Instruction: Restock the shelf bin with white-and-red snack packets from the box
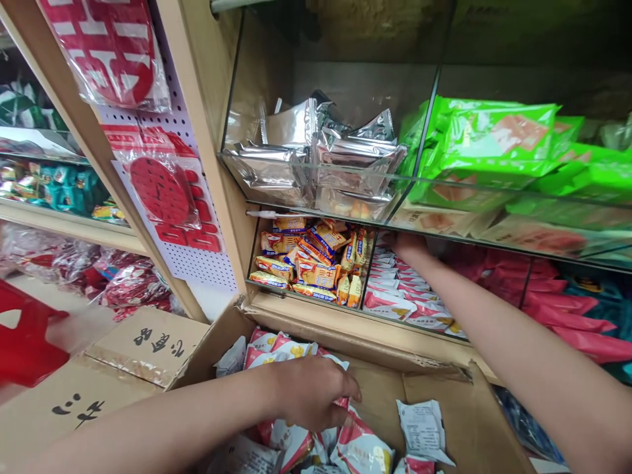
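Several pink-and-white packets lie in the open carton, where the left hand curls its fingers over them; whether these pinch one, I cannot tell. Farther right, past the orange packets, the right hand reaches over matching packets on the lower shelf, its fingers too obscured to read.

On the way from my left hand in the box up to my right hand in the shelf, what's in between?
In the head view: the cardboard box's far wall, the wooden shelf edge, then pink-and-white packets.
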Demonstrator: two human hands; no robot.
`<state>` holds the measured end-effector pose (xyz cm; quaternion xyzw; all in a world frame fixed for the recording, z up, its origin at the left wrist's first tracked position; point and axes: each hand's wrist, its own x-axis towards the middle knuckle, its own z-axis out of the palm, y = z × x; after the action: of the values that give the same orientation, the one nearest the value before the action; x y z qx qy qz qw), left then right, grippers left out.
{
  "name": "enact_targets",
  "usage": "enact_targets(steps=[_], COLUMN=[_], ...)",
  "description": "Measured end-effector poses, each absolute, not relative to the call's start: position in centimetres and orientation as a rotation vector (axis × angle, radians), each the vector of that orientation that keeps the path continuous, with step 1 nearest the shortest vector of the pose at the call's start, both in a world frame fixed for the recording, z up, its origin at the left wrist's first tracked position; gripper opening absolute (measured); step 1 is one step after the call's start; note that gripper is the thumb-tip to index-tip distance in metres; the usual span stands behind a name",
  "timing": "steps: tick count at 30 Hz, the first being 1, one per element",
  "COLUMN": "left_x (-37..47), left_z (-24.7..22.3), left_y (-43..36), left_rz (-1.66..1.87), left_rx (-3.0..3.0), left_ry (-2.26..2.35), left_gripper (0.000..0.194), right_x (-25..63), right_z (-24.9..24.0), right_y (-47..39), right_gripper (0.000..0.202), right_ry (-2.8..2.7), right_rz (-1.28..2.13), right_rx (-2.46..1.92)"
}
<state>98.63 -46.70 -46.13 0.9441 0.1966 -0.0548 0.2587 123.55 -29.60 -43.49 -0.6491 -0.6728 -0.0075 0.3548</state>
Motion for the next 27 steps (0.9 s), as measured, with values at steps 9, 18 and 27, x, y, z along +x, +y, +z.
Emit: enact_targets(steps=[9,18,27], left_x=[98.7,98.8,99.5], left_z=[-46.2,-48.3,-50.6], left_y=[-46.9,-46.1,-46.6], left_rz=[-0.226,-0.073,-0.301], left_rx=[2.624,2.827,3.024], left_ry=[0.547,0.557,0.874], left_gripper=[0.025,0.019,0.036], right_x=[123.4,123.3,118.9], right_z=[-43.6,-41.8,-41.9], right_y=[-29.5,-32.1,-48.1], right_gripper=[0.029,0.023,0.016], right_ry=[-1.704,-1.764,-2.186], right_rz=[-0.088,-0.068,0.046], right_rx=[-1.943,-2.022,-1.292])
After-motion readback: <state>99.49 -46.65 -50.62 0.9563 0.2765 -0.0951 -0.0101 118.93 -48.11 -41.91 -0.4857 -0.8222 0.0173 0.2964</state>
